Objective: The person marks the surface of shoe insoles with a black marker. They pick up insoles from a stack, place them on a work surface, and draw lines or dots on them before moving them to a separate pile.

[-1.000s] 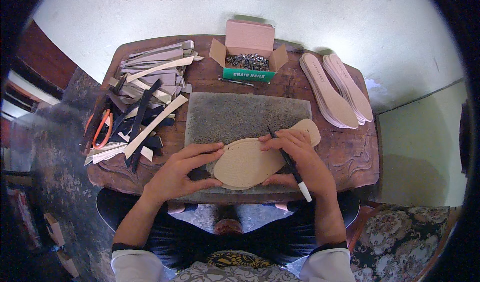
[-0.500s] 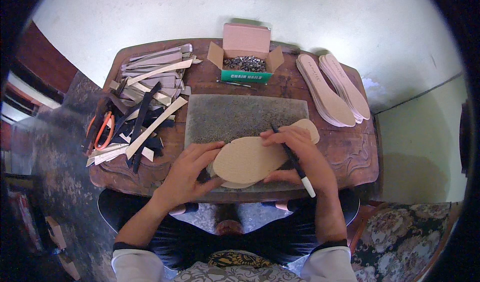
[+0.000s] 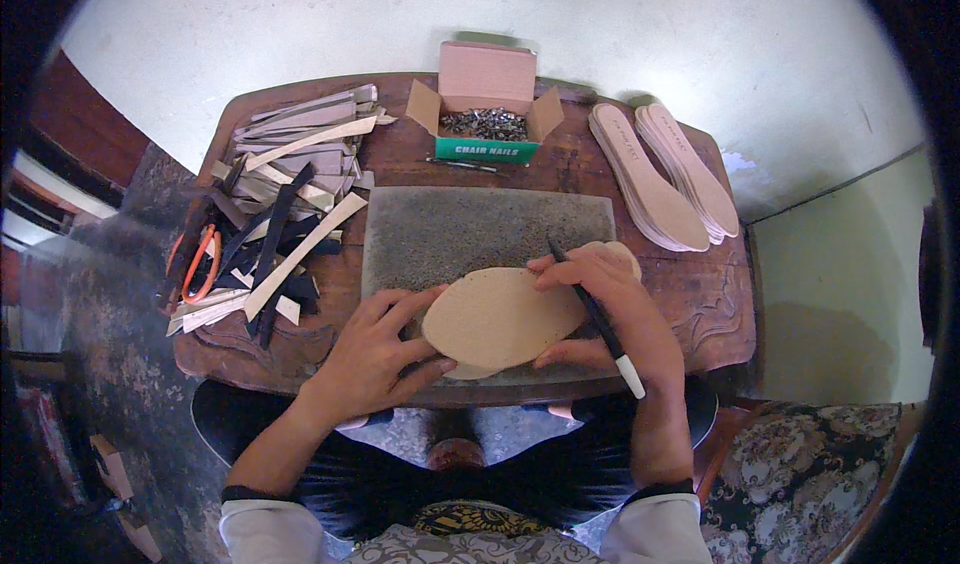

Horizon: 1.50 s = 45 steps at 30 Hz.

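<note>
In the head view, over a rectangular grey slab (image 3: 480,214), the left hand (image 3: 372,352) holds the broad end of a flat beige sole-shaped board (image 3: 500,316) between parted thumb and fingers. The right hand (image 3: 630,304) clasps its narrower part (a slim black, white-ended pen (image 3: 601,320) slants through that grip); beyond the slab stands an open green-fronted cardboard box (image 3: 485,151).

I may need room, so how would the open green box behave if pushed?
The box would probably slide rather than tip, sitting low and wide. The heaped metal pieces likely make it heavy for its size. With its lid standing open, a jolt might spill some.
</note>
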Each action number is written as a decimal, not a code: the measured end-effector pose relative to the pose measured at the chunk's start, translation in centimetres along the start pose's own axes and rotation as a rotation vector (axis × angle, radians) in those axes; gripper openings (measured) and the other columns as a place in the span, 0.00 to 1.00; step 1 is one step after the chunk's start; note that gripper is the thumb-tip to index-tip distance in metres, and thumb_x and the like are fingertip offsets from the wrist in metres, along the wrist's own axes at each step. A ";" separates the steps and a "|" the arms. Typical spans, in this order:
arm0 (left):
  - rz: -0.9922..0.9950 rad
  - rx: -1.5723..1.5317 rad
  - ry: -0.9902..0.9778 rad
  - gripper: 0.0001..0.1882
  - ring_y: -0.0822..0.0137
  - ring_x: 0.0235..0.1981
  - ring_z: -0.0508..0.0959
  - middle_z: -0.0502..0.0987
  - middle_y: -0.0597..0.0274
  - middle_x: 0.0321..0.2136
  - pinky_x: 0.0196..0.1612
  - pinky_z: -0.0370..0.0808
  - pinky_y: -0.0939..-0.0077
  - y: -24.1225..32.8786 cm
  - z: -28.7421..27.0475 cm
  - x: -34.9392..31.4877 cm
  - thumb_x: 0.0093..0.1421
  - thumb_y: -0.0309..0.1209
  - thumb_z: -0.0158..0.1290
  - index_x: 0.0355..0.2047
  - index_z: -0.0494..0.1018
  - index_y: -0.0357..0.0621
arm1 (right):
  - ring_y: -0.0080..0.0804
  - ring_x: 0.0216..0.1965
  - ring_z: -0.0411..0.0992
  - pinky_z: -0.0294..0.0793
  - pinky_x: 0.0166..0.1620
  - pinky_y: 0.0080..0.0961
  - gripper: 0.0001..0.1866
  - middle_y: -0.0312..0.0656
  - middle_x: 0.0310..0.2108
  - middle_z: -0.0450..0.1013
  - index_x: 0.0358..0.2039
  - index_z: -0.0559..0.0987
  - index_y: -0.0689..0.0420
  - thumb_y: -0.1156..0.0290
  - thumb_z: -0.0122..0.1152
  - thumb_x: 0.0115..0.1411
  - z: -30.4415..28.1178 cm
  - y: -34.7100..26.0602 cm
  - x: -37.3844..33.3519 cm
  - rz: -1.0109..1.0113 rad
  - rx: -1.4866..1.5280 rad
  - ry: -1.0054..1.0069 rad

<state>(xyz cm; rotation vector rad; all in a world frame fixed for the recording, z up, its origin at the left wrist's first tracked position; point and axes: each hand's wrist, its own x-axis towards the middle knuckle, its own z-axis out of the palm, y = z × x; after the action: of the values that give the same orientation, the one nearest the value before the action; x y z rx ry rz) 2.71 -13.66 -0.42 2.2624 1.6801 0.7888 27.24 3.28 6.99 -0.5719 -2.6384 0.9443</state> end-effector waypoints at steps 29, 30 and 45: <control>-0.620 -1.367 0.168 0.18 0.72 0.49 0.76 0.78 0.60 0.48 0.53 0.73 0.75 7.3 2.2 4.2 0.67 0.25 0.55 0.55 0.68 0.37 | 0.33 0.51 0.74 0.77 0.51 0.29 0.29 0.42 0.56 0.67 0.58 0.69 0.57 0.83 0.67 0.56 1.5 -0.4 -4.8 0.308 0.714 0.663; -0.614 -1.376 0.126 0.19 0.72 0.50 0.76 0.77 0.60 0.49 0.54 0.72 0.75 7.7 2.4 4.3 0.67 0.25 0.55 0.56 0.68 0.36 | 0.32 0.50 0.74 0.77 0.50 0.28 0.29 0.42 0.55 0.67 0.58 0.70 0.57 0.83 0.66 0.56 1.9 -0.4 -4.9 0.333 0.678 0.646; -0.357 -1.256 -0.015 0.32 0.68 0.47 0.80 0.75 0.59 0.54 0.38 0.83 0.73 4.9 1.7 15.4 0.64 0.23 0.55 0.66 0.57 0.48 | 0.21 0.40 0.74 0.75 0.43 0.20 0.28 0.39 0.51 0.70 0.54 0.71 0.56 0.89 0.64 0.53 0.6 -0.1 -7.0 0.372 0.875 0.528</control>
<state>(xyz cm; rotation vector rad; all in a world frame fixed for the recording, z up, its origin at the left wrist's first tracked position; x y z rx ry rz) 10.79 -0.64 4.96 1.0612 0.9892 1.2215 33.13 -0.31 5.74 -0.9089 -1.4728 1.6265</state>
